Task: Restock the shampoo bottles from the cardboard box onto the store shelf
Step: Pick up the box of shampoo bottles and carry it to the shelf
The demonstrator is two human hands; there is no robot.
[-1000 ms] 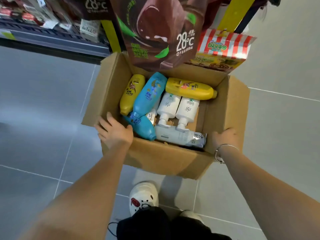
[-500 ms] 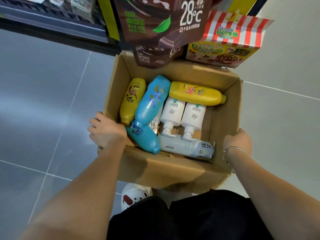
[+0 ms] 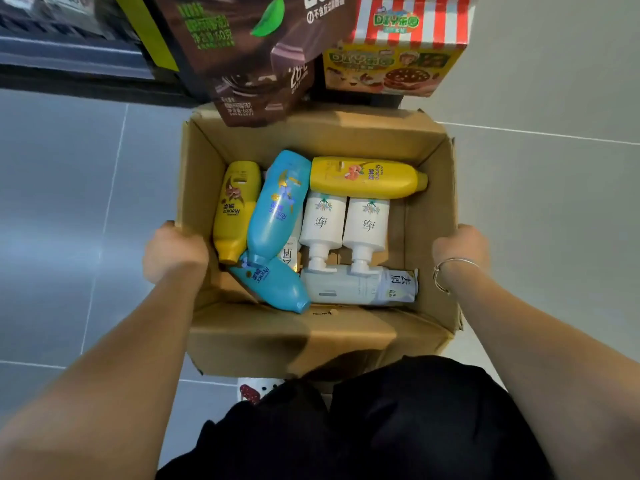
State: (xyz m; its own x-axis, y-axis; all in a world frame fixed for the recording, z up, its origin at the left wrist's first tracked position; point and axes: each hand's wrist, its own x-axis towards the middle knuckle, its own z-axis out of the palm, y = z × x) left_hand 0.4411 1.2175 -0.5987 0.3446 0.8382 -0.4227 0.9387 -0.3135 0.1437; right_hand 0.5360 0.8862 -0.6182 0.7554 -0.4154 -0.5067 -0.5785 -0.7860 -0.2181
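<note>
An open cardboard box [image 3: 346, 133] is held up in front of me, above the floor. My left hand [image 3: 173, 252] grips its left wall and my right hand [image 3: 459, 245], with a bracelet at the wrist, grips its right wall. Several shampoo bottles lie inside: a yellow bottle [image 3: 237, 206] at the left, a blue bottle [image 3: 278, 202] beside it, a second blue bottle [image 3: 277, 284] at the near side, another yellow bottle [image 3: 367, 177] across the far side, two white pump bottles [image 3: 346, 221] in the middle, and a grey-white bottle [image 3: 360, 285] lying crosswise near me.
Brown chocolate packs [image 3: 242, 53] and a red-striped snack carton [image 3: 398, 53] hang just beyond the box's far edge. A dark store shelf [image 3: 69, 53] runs along the upper left. Grey tiled floor [image 3: 69, 220] lies on both sides. My white shoe [image 3: 251, 389] shows under the box.
The box has risen from the floor and come closer to my body, with both hands gripping its side walls. The bottles kept their places inside.
</note>
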